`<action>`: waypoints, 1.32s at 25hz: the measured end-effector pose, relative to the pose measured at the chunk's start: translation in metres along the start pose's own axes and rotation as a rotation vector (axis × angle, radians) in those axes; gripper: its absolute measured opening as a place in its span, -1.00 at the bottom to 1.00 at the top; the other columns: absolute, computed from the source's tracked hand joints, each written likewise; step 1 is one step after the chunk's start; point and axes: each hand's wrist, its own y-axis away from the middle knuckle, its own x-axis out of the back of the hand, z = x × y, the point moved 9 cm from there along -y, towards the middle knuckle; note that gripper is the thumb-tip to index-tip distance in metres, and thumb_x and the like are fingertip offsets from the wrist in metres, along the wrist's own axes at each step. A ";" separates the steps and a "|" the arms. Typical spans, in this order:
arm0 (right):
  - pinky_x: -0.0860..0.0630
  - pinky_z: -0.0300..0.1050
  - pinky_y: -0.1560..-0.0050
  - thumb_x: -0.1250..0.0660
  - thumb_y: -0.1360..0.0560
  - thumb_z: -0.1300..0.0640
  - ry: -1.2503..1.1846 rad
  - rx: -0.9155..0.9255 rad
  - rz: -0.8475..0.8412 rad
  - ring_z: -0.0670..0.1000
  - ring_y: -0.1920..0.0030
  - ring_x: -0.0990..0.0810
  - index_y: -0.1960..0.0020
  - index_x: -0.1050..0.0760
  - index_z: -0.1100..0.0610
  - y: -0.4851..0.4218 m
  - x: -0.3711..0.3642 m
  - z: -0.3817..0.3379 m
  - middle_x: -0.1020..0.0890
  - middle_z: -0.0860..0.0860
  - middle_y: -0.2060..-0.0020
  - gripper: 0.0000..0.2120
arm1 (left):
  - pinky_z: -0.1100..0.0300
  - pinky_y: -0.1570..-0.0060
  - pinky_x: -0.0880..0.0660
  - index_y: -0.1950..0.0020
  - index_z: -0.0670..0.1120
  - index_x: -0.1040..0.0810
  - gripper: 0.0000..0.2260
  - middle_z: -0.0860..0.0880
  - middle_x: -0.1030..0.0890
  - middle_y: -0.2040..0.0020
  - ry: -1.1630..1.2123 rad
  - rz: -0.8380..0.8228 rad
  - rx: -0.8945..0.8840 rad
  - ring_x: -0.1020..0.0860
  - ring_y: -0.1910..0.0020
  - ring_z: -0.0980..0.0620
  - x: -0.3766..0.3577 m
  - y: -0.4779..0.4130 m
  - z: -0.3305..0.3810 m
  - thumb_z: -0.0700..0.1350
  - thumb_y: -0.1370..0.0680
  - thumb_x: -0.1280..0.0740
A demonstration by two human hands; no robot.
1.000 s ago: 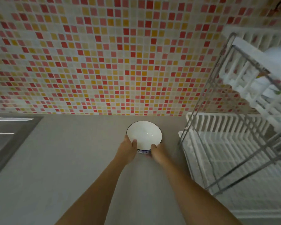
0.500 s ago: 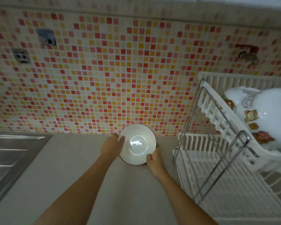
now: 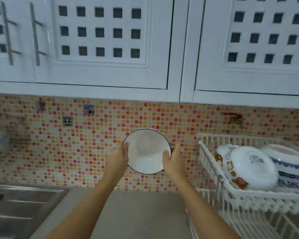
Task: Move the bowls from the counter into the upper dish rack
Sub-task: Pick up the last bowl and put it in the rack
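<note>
A white bowl [image 3: 146, 151] with a dark rim is held up in the air in front of the tiled wall, tilted so its inside faces me. My left hand [image 3: 118, 156] grips its left edge and my right hand [image 3: 172, 160] grips its right edge. The upper dish rack [image 3: 235, 195], white plastic in a metal frame, is to the right at about the bowl's height. In it lie a white bowl with cartoon prints [image 3: 248, 167] and a blue-patterned bowl [image 3: 290, 167], both tipped on their sides.
The grey counter [image 3: 141, 214] lies below my arms. A steel sink [image 3: 16, 207] is at the lower left. The lower rack tier [image 3: 259, 226] sits under the upper one. White wall cabinets [image 3: 110, 42] hang overhead.
Both hands lifted the bowl off the counter and raised it to rack height. The view tilted up, bringing the cabinets and the bowls in the upper rack into sight.
</note>
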 end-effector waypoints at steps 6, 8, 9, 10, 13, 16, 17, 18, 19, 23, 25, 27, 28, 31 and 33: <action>-0.43 -0.27 -0.04 -0.09 -0.61 0.23 0.170 0.341 0.056 -0.10 0.01 -0.47 -0.49 -0.13 -0.09 0.022 0.066 -0.082 -0.51 -0.11 -0.07 -0.50 | -0.07 0.22 -0.63 -0.19 -0.11 -0.50 -0.65 -0.03 -0.61 0.22 0.258 0.110 -0.112 -0.64 0.24 -0.05 0.032 0.017 0.068 0.04 -0.63 -0.03; -0.46 -0.17 -0.14 -0.10 -0.61 0.22 0.200 0.403 0.096 -0.07 -0.05 -0.48 -0.49 -0.10 -0.12 0.024 0.093 -0.087 -0.54 -0.03 -0.18 -0.48 | -0.10 0.23 -0.61 -0.18 -0.09 -0.51 -0.63 -0.07 -0.63 0.23 0.282 0.073 -0.155 -0.64 0.25 -0.08 0.026 0.020 0.097 0.06 -0.63 -0.02; -0.47 -0.13 -0.17 -0.12 -0.60 0.21 0.204 0.435 0.111 -0.06 -0.08 -0.49 -0.49 -0.10 -0.13 0.024 0.110 -0.087 -0.53 -0.01 -0.23 -0.48 | -0.11 0.24 -0.60 -0.15 -0.10 -0.53 -0.61 -0.08 -0.64 0.24 0.270 0.043 -0.192 -0.64 0.25 -0.09 0.021 0.021 0.112 0.09 -0.62 -0.02; -0.48 -0.10 -0.17 -0.13 -0.59 0.19 0.199 0.472 0.122 -0.05 -0.11 -0.50 -0.49 -0.10 -0.13 0.025 0.130 -0.088 -0.52 -0.03 -0.25 -0.47 | -0.10 0.22 -0.60 -0.13 -0.09 -0.54 -0.61 -0.07 -0.65 0.23 0.258 -0.011 -0.240 -0.64 0.24 -0.07 0.014 0.024 0.128 0.12 -0.61 -0.05; -0.52 -0.14 -0.03 -0.14 -0.51 0.21 0.267 0.647 0.190 -0.08 -0.05 -0.51 -0.47 -0.12 -0.05 0.029 0.198 -0.088 -0.46 -0.07 -0.25 -0.44 | 0.09 0.00 -0.62 -0.27 0.02 -0.47 -0.63 0.09 -0.64 -0.03 0.441 -0.383 -0.323 -0.63 0.02 0.13 -0.026 0.035 0.175 -0.04 -0.45 -0.24; -0.57 0.01 0.19 -0.22 -0.44 0.33 0.466 0.807 0.260 0.02 0.08 -0.54 -0.46 -0.15 -0.04 0.030 0.262 -0.085 -0.47 0.12 -0.29 -0.34 | 0.29 0.04 -0.60 -0.34 0.10 -0.34 -0.51 0.03 -0.56 -0.18 0.772 -0.693 -0.181 -0.60 -0.06 0.06 -0.077 0.045 0.230 -0.32 -0.50 -0.20; -0.57 0.01 0.27 -0.26 -0.41 0.34 0.530 0.863 0.272 0.08 0.14 -0.57 -0.43 -0.13 -0.04 0.031 0.278 -0.085 -0.47 0.14 -0.28 -0.32 | 0.26 0.04 -0.60 -0.31 0.15 -0.35 -0.58 -0.01 -0.55 -0.21 0.842 -0.728 -0.234 -0.62 -0.04 0.04 -0.086 0.050 0.244 -0.25 -0.54 -0.23; -0.57 0.01 0.34 -0.28 -0.41 0.30 0.603 0.919 0.283 0.15 0.21 -0.61 -0.41 -0.12 -0.01 0.032 0.295 -0.083 -0.45 0.11 -0.29 -0.35 | 0.16 -0.03 -0.60 -0.31 0.23 -0.36 -0.64 -0.03 -0.52 -0.27 0.829 -0.765 -0.289 -0.63 -0.06 0.03 -0.098 0.057 0.260 -0.07 -0.56 -0.27; -0.55 -0.03 0.40 -0.26 -0.43 0.24 0.679 0.969 0.294 0.20 0.29 -0.62 -0.40 -0.11 0.02 0.034 0.311 -0.079 -0.43 0.08 -0.32 -0.39 | 0.04 -0.11 -0.56 -0.32 0.32 -0.31 -0.61 0.00 -0.49 -0.32 0.760 -0.800 -0.303 -0.62 -0.11 0.02 -0.115 0.057 0.277 0.16 -0.51 -0.28; -0.61 0.06 0.29 -0.21 -0.47 0.14 0.719 0.973 0.227 0.30 0.15 -0.61 -0.42 -0.04 0.02 0.028 0.369 -0.046 -0.25 -0.02 -0.40 -0.41 | 0.19 -0.02 -0.59 -0.37 0.38 -0.10 -0.34 0.24 -0.48 -0.19 0.474 -0.839 -0.470 -0.63 -0.04 0.17 -0.156 0.080 0.348 0.35 -0.33 -0.27; -0.63 0.12 0.14 -0.21 -0.47 0.14 0.672 0.916 0.185 0.32 0.03 -0.60 -0.42 -0.04 0.01 0.022 0.391 -0.029 -0.22 -0.02 -0.41 -0.41 | 0.23 0.08 -0.62 -0.35 0.27 -0.18 -0.35 0.16 -0.55 -0.13 0.468 -0.820 -0.501 -0.65 0.03 0.17 -0.170 0.085 0.371 0.31 -0.31 -0.31; -0.51 0.06 -0.14 -0.26 -0.46 0.11 0.660 0.842 0.134 0.18 -0.23 -0.46 -0.43 -0.03 0.01 0.014 0.414 -0.014 -0.23 0.08 -0.42 -0.37 | 0.20 0.13 -0.63 -0.30 0.21 -0.24 -0.37 0.08 -0.57 -0.07 0.434 -0.768 -0.511 -0.66 0.06 0.09 -0.187 0.091 0.387 0.28 -0.29 -0.36; -0.41 0.04 -0.26 -0.32 -0.45 0.11 0.657 0.768 0.070 0.07 -0.33 -0.34 -0.45 0.00 -0.05 0.008 0.423 -0.004 -0.21 0.07 -0.44 -0.30 | 0.19 0.14 -0.63 -0.27 0.21 -0.25 -0.38 0.10 -0.55 -0.06 0.406 -0.738 -0.511 -0.64 0.06 0.07 -0.198 0.092 0.392 0.26 -0.29 -0.41; -0.22 -0.07 -0.41 -0.52 -0.34 0.06 0.646 0.444 -0.287 -0.18 -0.36 -0.15 -0.46 0.25 -0.21 -0.004 0.438 0.042 -0.06 -0.17 -0.41 0.07 | 0.22 0.11 -0.58 -0.20 0.26 -0.27 -0.40 0.20 -0.46 -0.05 0.252 -0.642 -0.594 -0.55 0.02 0.10 -0.220 0.106 0.410 0.24 -0.27 -0.49; -0.12 -0.17 -0.41 -0.57 -0.23 -0.09 0.676 0.360 -0.404 -0.23 -0.40 -0.06 -0.48 0.33 -0.16 -0.006 0.445 0.066 0.01 -0.24 -0.44 0.21 | 0.14 0.01 -0.55 -0.17 0.31 -0.25 -0.39 0.17 -0.43 -0.11 0.183 -0.605 -0.612 -0.50 -0.05 0.06 -0.238 0.113 0.414 0.28 -0.24 -0.48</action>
